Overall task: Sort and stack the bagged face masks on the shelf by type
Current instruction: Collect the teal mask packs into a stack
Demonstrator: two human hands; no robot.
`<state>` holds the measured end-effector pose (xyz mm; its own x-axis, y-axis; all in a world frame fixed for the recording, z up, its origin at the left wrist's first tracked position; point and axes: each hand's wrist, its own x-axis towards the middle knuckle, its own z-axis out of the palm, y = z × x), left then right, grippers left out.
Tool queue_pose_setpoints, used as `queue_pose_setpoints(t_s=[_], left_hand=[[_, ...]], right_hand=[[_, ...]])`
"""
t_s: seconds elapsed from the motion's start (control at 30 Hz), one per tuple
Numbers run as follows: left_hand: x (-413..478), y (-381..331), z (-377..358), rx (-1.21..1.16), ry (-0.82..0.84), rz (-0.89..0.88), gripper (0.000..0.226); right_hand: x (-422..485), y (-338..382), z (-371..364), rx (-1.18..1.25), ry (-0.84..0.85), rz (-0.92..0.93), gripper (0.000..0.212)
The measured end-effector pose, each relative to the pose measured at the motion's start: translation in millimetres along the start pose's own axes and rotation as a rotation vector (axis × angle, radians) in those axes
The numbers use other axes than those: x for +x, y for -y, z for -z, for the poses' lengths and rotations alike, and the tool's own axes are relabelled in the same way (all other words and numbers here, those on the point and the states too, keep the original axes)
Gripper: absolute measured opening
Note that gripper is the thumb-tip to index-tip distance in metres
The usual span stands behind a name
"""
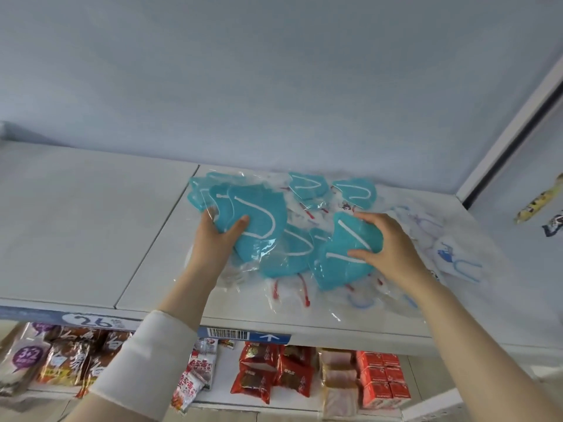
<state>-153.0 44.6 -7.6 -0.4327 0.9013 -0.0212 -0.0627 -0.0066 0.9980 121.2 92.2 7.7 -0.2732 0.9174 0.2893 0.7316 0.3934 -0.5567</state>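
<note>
Several bagged teal masks lie scattered on the white top shelf point(91, 208). My left hand point(214, 236) grips a small stack of teal masks point(259, 217) at the left of the pile, thumb on top. My right hand point(387, 242) pinches another bagged teal mask point(344, 254) lying on the pile. Two more teal masks point(307, 185) rest near the back wall. White masks with blue ear loops point(457, 257) lie to the right. White masks with red loops point(292, 287) show under the teal ones.
The shelf's left half is bare white panel. A price strip with a barcode point(227, 334) runs along the front edge. Snack packs point(268, 376) fill the lower shelf. Hanging items point(539, 205) sit on the right wall.
</note>
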Motion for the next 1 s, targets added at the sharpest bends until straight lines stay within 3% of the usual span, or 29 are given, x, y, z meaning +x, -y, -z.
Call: queue_pose_setpoints(t_s=[0.07, 0.17, 0.23, 0.33, 0.47, 0.57, 0.67, 0.73, 0.83, 1.0], left_hand=[[-0.8, -1.4, -3.6, 0.021, 0.023, -0.004, 0.036], [-9.2, -6.5, -14.1, 0.052, 0.092, -0.018, 0.051], [-16.7, -9.9, -23.6, 0.092, 0.17, -0.021, 0.057], [-28.6, -10.7, -39.5, 0.072, 0.253, -0.037, 0.025], [-34.1, -11.9, -47.3, 0.143, 0.325, -0.096, 0.043], [-22.6, -9.0, -32.1, 0.076, 0.221, -0.065, 0.048], [-10.2, -10.4, -12.4, 0.014, 0.066, -0.054, 0.043], [-3.5, -12.6, -3.9, -0.02, -0.014, -0.062, 0.039], [1.6, -14.1, 0.6, -0.042, -0.071, -0.066, 0.045], [3.5, -11.0, -0.6, -0.047, -0.077, -0.07, 0.051]], right_hand=[[3.2, 6.5, 11.7, 0.185, -0.07, 0.002, 0.05], [11.1, 22.2, 27.5, 0.397, 0.003, 0.03, 0.049], [16.3, 35.3, 27.6, 0.338, 0.076, 0.098, 0.048], [19.8, 56.4, 10.7, 0.185, -0.025, 0.215, 0.046], [19.4, 64.5, -10.5, 0.139, -0.179, 0.311, 0.057], [14.7, 39.7, -8.2, 0.13, -0.135, 0.194, 0.077], [3.3, 9.4, -7.4, -0.149, 0.284, -0.044, 0.104], [-2.9, 2.6, -13.4, -0.227, 0.429, -0.101, 0.112], [-3.1, 3.7, -16.8, -0.197, 0.358, -0.077, 0.109], [-1.1, -5.2, -13.6, -0.128, 0.128, -0.013, 0.088]])
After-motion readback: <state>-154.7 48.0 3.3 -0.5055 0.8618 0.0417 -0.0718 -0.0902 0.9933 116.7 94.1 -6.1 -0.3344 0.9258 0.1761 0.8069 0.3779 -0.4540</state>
